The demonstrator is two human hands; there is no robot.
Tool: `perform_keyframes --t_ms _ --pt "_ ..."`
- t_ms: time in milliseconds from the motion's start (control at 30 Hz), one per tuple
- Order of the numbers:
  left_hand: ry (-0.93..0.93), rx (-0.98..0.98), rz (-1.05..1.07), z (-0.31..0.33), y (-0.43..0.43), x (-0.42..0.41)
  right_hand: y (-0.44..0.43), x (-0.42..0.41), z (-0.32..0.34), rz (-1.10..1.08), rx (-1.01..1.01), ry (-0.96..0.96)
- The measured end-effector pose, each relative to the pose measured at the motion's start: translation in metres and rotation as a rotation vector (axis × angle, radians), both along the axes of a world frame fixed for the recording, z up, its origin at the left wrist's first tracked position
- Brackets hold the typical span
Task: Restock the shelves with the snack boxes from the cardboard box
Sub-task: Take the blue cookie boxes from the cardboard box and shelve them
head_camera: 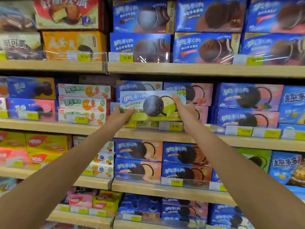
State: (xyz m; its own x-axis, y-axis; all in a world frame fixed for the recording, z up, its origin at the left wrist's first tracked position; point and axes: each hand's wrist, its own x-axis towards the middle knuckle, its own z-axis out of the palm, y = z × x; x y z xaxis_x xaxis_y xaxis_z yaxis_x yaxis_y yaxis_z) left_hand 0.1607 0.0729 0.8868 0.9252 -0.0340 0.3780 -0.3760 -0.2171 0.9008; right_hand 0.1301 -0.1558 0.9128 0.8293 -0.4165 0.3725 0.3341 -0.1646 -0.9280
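A green and blue snack box (148,104) with a dark cookie printed on it is held upright in front of the middle shelf (99,129). My left hand (121,115) grips its lower left corner. My right hand (183,107) grips its right end, fingers over the front face. Behind the box, a blue box (132,86) of the same brand shows over its top edge. The cardboard box is out of view.
Shelves above and below are packed with blue cookie boxes (142,47) and orange boxes (72,45). White fruit-biscuit boxes (82,103) sit left of the held box, pink and blue ones (247,98) to its right. Yellow price tags (175,126) line the shelf edges.
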Motion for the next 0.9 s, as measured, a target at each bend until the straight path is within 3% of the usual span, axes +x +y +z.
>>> perform_keyframes --t_ms 200,467,733,900 --pt "-0.071 0.014 0.026 0.032 0.011 0.038 0.001 0.038 0.027 0.147 0.054 -0.130" --pt "-0.214 0.022 0.114 0.050 0.018 0.082 0.008 0.081 0.032 0.135 -0.267 -0.215" --pt "-0.159 0.314 0.520 0.043 0.008 0.113 0.019 0.114 0.025 0.091 -0.312 -0.150" --pt "-0.295 0.358 0.652 0.028 0.000 0.109 0.022 0.117 0.009 0.009 -0.380 -0.084"
